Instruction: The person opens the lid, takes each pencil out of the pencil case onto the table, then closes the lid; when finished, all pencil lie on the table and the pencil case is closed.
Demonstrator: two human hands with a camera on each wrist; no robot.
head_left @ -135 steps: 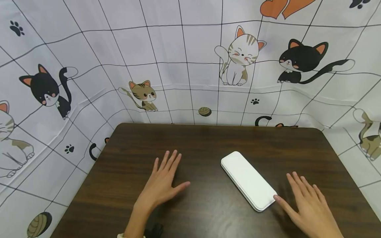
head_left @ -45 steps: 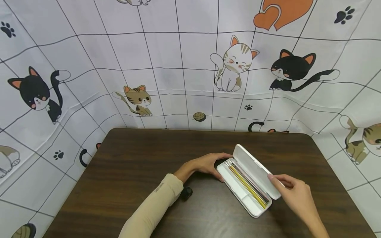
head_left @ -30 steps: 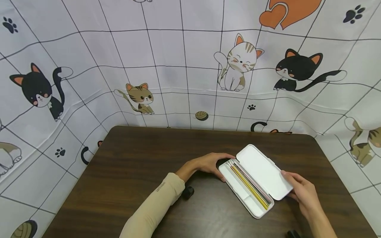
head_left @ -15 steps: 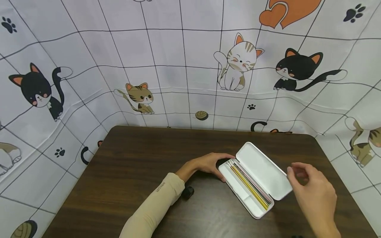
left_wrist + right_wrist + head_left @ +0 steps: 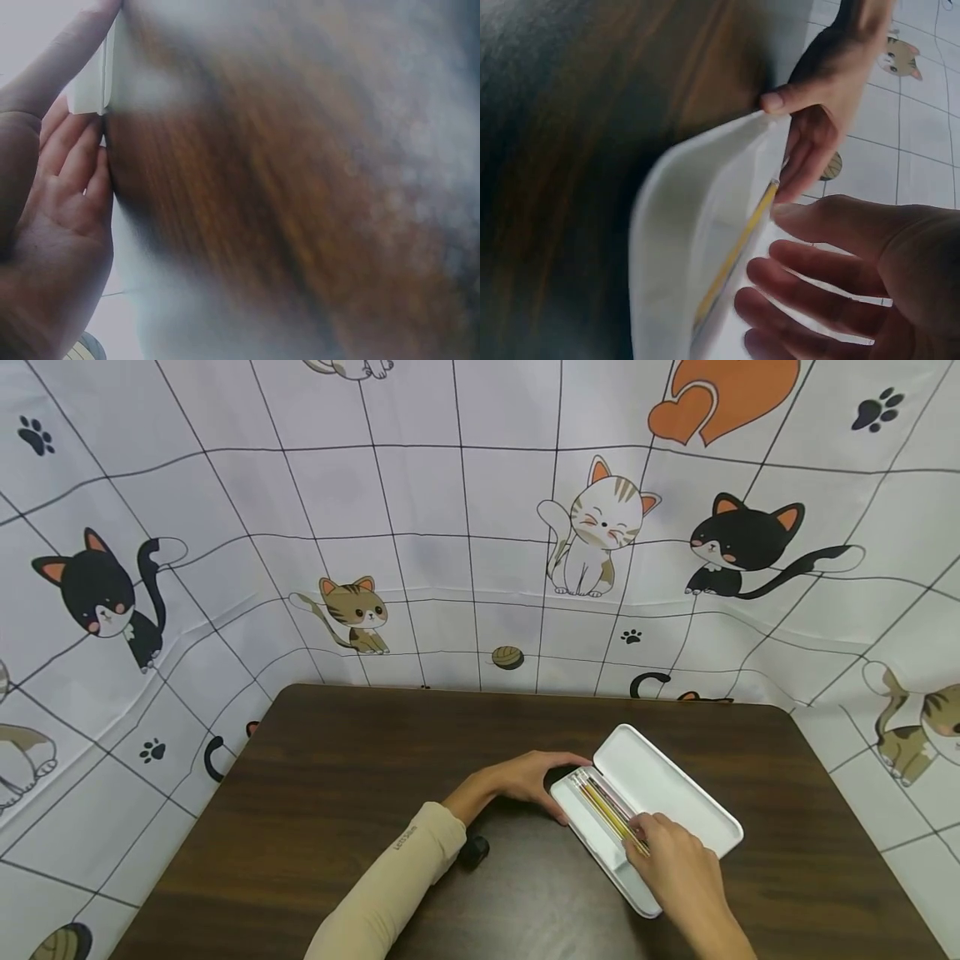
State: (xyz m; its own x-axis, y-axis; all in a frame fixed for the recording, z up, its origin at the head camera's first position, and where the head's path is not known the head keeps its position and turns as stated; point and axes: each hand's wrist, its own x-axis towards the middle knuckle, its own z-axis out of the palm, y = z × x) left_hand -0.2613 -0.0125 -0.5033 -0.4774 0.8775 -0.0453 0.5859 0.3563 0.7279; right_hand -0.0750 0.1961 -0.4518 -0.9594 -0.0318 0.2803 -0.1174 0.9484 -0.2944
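A white case (image 5: 591,833) lies open on the brown table, its lid (image 5: 667,787) folded back to the right. Several slim pencils (image 5: 600,802), some yellow, lie inside. The left hand (image 5: 522,777) grips the case's far left end between thumb and fingers; the left wrist view shows this hand (image 5: 64,210) round a white corner (image 5: 90,86). Over the lower part of the pencils is the right hand (image 5: 681,870), thumb and fingertips to either side of them. In the right wrist view its fingers (image 5: 802,262) are loosely bent and spread beside a yellow pencil (image 5: 735,251); contact is unclear.
A small black object (image 5: 473,852) is by the left sleeve (image 5: 405,868). The table (image 5: 360,743) extends left and in front of the case. Behind it hangs a white sheet (image 5: 427,493) printed with cats and grid lines.
The case was closed at first, then its lid was opened by the right hand. That hand has since let go of the lid and moved left over the pencils. The left hand keeps its grip.
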